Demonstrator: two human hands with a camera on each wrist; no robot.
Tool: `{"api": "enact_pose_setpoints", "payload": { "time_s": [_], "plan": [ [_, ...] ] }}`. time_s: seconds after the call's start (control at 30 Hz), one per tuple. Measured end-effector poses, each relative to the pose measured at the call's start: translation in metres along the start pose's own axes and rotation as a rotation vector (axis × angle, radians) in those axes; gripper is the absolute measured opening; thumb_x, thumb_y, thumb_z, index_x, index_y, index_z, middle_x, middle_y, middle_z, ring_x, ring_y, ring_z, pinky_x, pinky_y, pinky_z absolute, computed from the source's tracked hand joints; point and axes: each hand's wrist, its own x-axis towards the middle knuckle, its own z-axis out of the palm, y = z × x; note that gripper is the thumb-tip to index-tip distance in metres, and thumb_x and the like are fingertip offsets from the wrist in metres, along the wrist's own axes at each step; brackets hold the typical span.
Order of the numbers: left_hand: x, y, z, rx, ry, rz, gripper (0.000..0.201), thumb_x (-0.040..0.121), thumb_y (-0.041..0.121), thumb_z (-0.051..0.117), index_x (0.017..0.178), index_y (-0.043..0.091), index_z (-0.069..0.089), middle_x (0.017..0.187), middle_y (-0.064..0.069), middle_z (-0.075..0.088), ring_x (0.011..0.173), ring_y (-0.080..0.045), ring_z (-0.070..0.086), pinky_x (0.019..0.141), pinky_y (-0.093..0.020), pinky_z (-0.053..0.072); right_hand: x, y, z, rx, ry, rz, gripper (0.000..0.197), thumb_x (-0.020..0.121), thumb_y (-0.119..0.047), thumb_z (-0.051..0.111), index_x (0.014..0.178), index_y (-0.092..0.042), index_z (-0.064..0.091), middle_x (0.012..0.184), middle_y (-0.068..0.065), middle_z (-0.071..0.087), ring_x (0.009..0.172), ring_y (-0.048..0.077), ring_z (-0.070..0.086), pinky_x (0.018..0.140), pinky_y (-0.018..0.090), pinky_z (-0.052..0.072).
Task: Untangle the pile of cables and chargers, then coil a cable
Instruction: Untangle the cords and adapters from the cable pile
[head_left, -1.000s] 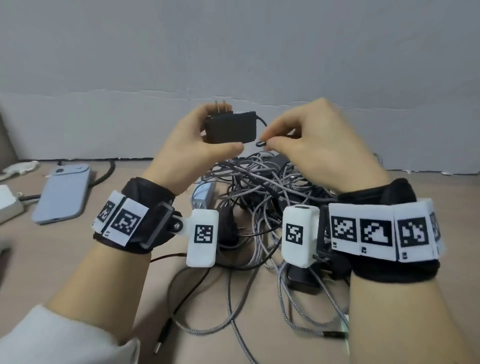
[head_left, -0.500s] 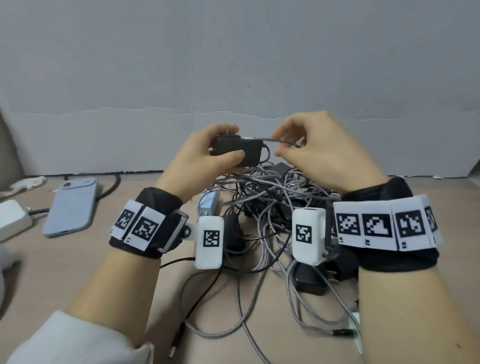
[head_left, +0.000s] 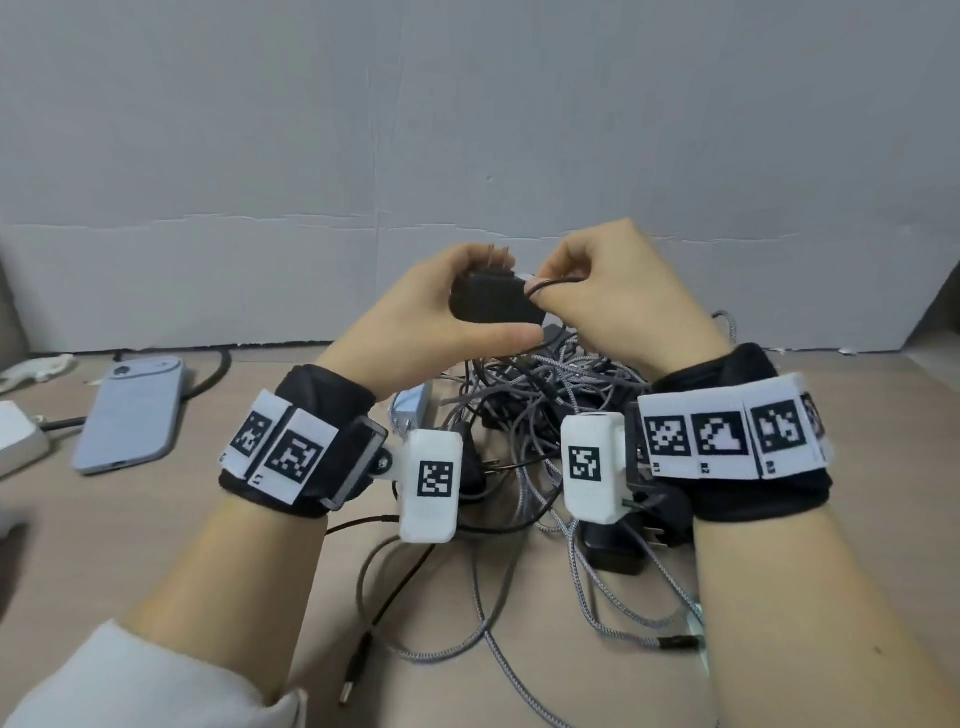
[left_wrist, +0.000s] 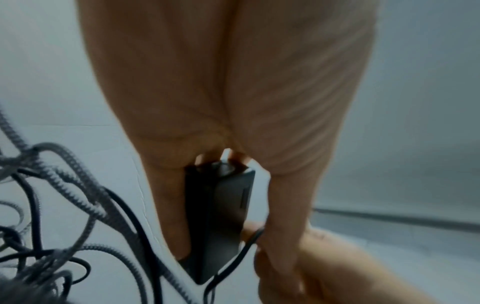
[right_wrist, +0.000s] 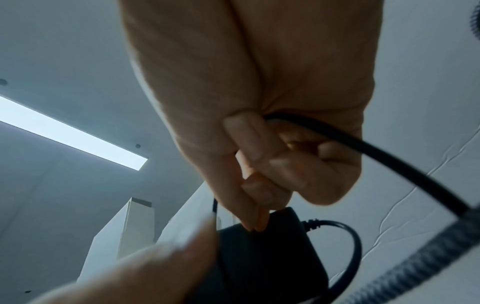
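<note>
My left hand grips a black charger brick above the pile, prongs pointing up behind my fingers. My right hand is right beside it, fingers curled round the thin black cable that leaves the brick's right end. Below both hands lies the tangled pile of grey braided and black cables on the tan table. Another black charger sits under my right wrist.
A light blue phone lies face down at the left, with a white box at the far left edge. A pale blue charger sits at the pile's left. Loose cable ends trail toward me. A grey wall stands behind.
The brick dipped half a second ago and is raised again with prongs up. My right hand has shifted from pinching a plug tip to holding the black cable close against the brick.
</note>
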Motion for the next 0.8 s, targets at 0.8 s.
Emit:
{"api": "enact_pose_setpoints", "payload": {
  "time_s": [0.8],
  "plan": [
    [-0.004,-0.008,-0.011,-0.354,-0.076,-0.076,0.035,0.089,0.016,0.069,0.122,0.007,0.064,0.117,-0.011,0.069,0.102,-0.034,0.072,0.085,-0.044,0.060,0.006,0.007,-0.001,0.149,0.360,-0.157,0.006,0.091,-0.024,0.071,0.085,-0.026,0.072,0.074,-0.020,0.065,0.065,-0.006,0.054,0.064,0.010,0.040]
  ]
}}
